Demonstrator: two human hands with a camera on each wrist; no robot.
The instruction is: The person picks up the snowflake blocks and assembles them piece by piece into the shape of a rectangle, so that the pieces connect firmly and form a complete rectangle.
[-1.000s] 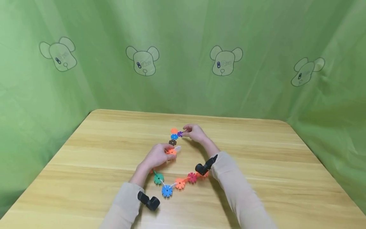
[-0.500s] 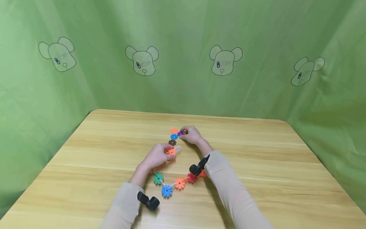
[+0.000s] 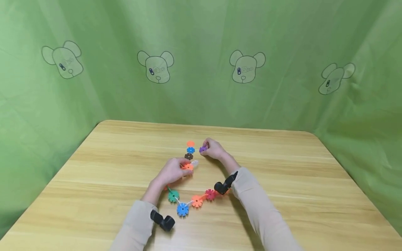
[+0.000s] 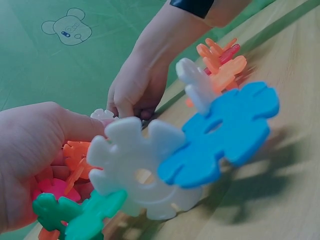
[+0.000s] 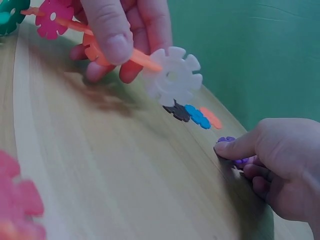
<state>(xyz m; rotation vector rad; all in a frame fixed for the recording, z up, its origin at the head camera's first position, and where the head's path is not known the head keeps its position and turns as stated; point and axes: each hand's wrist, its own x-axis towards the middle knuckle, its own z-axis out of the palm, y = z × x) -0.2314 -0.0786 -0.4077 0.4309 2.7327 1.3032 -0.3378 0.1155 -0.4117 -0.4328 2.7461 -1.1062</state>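
My left hand (image 3: 171, 170) grips a chain of notched plastic snowflake discs by an orange disc (image 3: 188, 167) close to its far end. A white disc (image 5: 175, 75) juts from that end, past the fingertips. The rest of the chain curves toward me, through a green disc (image 3: 173, 196), a blue disc (image 3: 183, 210) and a pinkish-red disc (image 3: 210, 194). To the right, my right hand (image 3: 214, 149) pinches a purple snowflake disc (image 3: 203, 149) between thumb and fingers, low over the table. The thumb covers part of the purple disc in the right wrist view.
Beyond the left hand, three loose discs lie in a row on the wooden table (image 3: 282, 195): dark brown (image 3: 188, 156), blue (image 3: 190, 150) and orange (image 3: 190, 143). A green curtain (image 3: 201, 101) surrounds the table's back and sides. The right forearm passes over the chain's right end.
My right hand has closed its fingers on the purple disc and drawn it right, away from the loose blue one. The left hand has stayed put with the chain.
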